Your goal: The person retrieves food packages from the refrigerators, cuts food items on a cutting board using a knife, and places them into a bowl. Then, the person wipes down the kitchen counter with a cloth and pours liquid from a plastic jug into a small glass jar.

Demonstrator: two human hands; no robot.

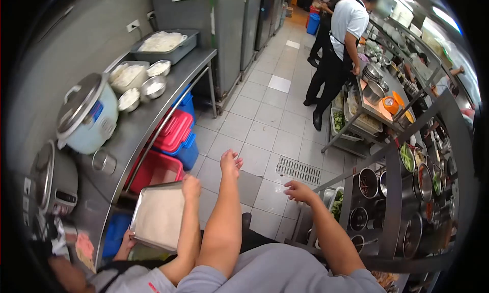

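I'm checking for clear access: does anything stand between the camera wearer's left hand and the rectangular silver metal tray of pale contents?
Yes: a co-worker's bare hand at the metal tray's upper right corner and the same person's forearm along its right side lie between it and the wearer's left hand.

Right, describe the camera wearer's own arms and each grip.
The left grip and right grip are bare hands, no gloves. The arms are bare up to short, plain grey sleeves; no watch or bracelet shows.
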